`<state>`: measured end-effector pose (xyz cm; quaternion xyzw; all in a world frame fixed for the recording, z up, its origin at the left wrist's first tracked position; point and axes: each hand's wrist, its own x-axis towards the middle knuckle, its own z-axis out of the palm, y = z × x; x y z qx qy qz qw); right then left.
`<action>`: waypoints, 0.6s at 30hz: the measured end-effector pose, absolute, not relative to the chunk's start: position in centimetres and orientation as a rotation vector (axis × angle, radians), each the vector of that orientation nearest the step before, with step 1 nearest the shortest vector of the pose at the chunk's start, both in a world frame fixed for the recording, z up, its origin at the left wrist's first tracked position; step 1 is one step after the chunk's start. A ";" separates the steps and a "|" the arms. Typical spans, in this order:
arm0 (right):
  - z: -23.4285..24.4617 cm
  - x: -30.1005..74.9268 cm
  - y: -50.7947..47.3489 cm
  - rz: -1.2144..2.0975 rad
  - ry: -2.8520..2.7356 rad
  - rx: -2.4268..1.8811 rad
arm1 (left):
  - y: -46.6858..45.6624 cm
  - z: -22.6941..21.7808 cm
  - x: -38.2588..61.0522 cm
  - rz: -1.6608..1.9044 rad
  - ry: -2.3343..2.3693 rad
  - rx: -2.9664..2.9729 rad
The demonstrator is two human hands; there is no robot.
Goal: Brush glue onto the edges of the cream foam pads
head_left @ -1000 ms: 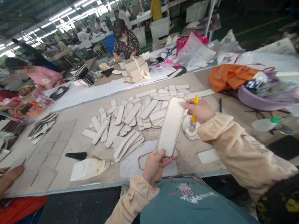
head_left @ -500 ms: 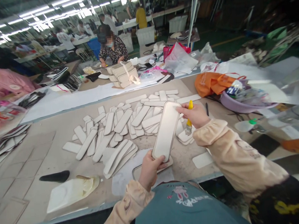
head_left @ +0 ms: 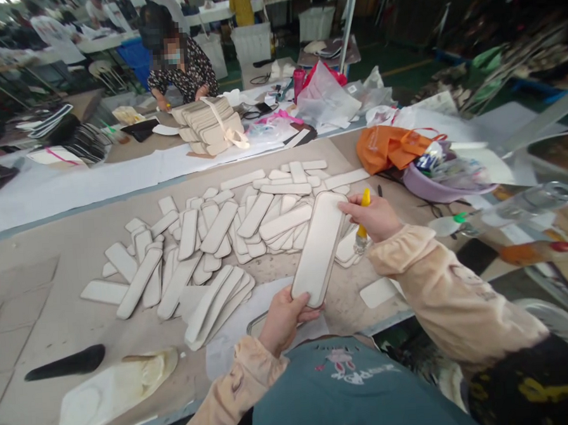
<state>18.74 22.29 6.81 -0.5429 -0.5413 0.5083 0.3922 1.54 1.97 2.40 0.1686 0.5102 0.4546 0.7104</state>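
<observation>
A long white panel with rounded corners and a dark edge (head_left: 318, 249) is held up, tilted, between my two hands. My left hand (head_left: 287, 315) pinches its lower end, thumb on top. The upper right corner sits in the fingers of my right hand (head_left: 372, 215). That same hand also keeps a yellow-handled brush (head_left: 363, 218), bristles pointing down. Beneath the panel, partly hidden, another panel (head_left: 256, 325) lies on a white sheet (head_left: 218, 355). A fanned stack of similar panels (head_left: 219, 304) rests just left of my left hand.
Many loose panels (head_left: 190, 233) spread over the table's middle. At front left lie a cut-open white container (head_left: 107, 396) and a black tapered object (head_left: 68, 363). To the right are a purple basin (head_left: 435, 189), an orange bag (head_left: 390, 148) and a green-capped bottle (head_left: 446, 225). A co-worker (head_left: 181, 59) sits opposite.
The camera view has shifted right and down. Both hands keep their hold on the panel, which looks nearly unchanged in position; the brush stays in my right hand.
</observation>
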 end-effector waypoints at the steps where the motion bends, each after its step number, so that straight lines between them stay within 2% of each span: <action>1: 6.8 18.6 22.3 1.299 -1.368 -1.375 | 2.0 2.3 1.4 1.020 1.126 0.377; 11: 7.0 16.9 21.8 1.316 -1.374 -1.314 | 1.7 1.3 -0.6 1.015 1.109 0.455; 18: 9.8 15.1 20.1 1.413 -1.508 -1.207 | 5.0 4.3 -3.1 1.037 0.887 0.693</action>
